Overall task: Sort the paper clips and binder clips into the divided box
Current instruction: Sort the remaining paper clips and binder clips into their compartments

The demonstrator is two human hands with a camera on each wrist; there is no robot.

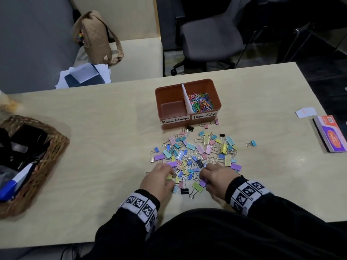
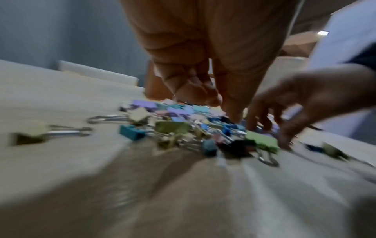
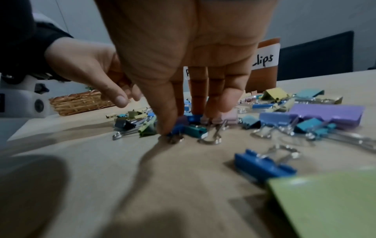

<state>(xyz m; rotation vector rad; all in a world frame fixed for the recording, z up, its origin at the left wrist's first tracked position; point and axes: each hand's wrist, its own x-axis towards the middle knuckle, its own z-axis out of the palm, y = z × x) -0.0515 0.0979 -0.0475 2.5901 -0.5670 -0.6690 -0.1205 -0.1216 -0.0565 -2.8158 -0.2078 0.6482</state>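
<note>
Found the binder clips point(image 1: 197, 152) spread in a loose heap on the table point(image 1: 93, 128), just in front of the divided box point(image 1: 158, 102). Saw the paper clips point(image 1: 201, 103) already in the right half of the box, and the left half, marked for clamps, bare.

Held both hands low at the side of the heap farthest from the box. Set the right hand point(image 1: 218, 182) down with fingers point(image 3: 198, 90) close together and nearly straight. Put the thumb on one side of a small blue clip point(image 3: 179, 128) and the fingertips on the other, in what looked like a pinch. Bunched the left hand point(image 1: 157, 182) over the heap too. Could not tell through the blur whether holding a clip or only touching.

Probably best done this way: grab the coloured body, not the thin wire loops. Lift straight up to shake off any hooked neighbours. Drop into the left half only, away from the paper clips.

Noticed the small blue clip lying flat, with its wire loops pointed away from the box and its long way running out from the box. Saw the rest of the heap pointing every which way.
</note>
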